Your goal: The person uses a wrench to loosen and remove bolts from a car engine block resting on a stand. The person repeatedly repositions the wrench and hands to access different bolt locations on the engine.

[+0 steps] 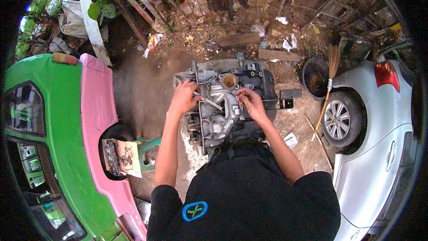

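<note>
An engine (263,80) stands in front of me, with a branched silver intake manifold (232,109) on its top. My left hand (183,97) is closed round the end of a silver wrench (211,102). The wrench slants down to the right across the manifold, and its far end lies among the manifold's pipes. On the manifold's other side, my right hand (252,103) hovers close to the metal with its fingers drawn together. Whatever sits between those fingertips is too small to make out. A round opening (228,80) with a brownish inside lies just beyond both hands.
A green and pink car (96,93) stands on the left, a silver car (379,111) on the right. Near the silver car are a broom (329,85) and a black bucket (307,73). A green stool (149,151) bears a box with parts. Planks and litter lie beyond the engine.
</note>
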The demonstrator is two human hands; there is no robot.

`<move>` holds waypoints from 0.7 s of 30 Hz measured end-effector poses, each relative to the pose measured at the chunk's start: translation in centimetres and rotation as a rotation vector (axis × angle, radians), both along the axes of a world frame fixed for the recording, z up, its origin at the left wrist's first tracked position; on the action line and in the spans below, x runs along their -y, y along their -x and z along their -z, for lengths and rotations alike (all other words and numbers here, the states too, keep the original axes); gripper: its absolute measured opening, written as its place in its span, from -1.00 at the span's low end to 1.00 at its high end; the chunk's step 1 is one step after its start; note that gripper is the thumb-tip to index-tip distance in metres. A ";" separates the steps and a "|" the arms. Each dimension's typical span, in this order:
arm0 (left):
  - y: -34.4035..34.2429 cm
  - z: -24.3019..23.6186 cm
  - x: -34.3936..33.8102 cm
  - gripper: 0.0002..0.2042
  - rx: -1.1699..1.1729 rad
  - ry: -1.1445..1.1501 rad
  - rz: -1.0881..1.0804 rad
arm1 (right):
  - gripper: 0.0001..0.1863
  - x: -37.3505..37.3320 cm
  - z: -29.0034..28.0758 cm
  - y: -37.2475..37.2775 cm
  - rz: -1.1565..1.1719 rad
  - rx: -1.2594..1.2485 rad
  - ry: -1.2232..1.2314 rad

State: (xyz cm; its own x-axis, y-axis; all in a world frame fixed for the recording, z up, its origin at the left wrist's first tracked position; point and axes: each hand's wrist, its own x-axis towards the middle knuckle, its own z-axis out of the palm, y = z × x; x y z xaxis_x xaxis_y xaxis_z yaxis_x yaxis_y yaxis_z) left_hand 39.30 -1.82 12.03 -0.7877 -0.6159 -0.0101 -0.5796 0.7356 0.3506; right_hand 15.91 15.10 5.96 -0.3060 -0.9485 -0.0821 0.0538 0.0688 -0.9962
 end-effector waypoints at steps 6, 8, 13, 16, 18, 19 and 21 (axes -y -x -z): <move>-2.5 -0.7 -5.8 -0.63 -0.100 0.189 -0.264 | -0.82 0.2 -0.2 -0.1 0.009 -0.053 -0.007; -2.6 -0.5 -7.5 -0.70 -0.084 0.192 -0.299 | -0.81 0.2 -0.3 -0.1 0.000 -0.052 -0.011; -2.0 -0.2 -9.8 -0.78 -0.054 0.189 -0.332 | -0.81 0.2 -0.6 0.0 -0.014 -0.044 -0.039; -1.7 -0.3 -10.9 -0.82 -0.083 0.215 -0.343 | -0.82 0.2 -0.7 0.0 -0.011 -0.075 -0.062; -1.6 -0.2 -11.4 -0.83 -0.092 0.222 -0.364 | -0.82 0.2 -0.7 0.0 -0.012 -0.046 -0.063; -1.5 -0.2 -11.6 -0.83 -0.098 0.228 -0.376 | -0.82 0.2 -0.7 0.0 -0.010 -0.033 -0.074; -1.4 -0.1 -11.8 -0.83 -0.114 0.236 -0.392 | -0.82 0.2 -0.6 0.0 -0.012 -0.040 -0.062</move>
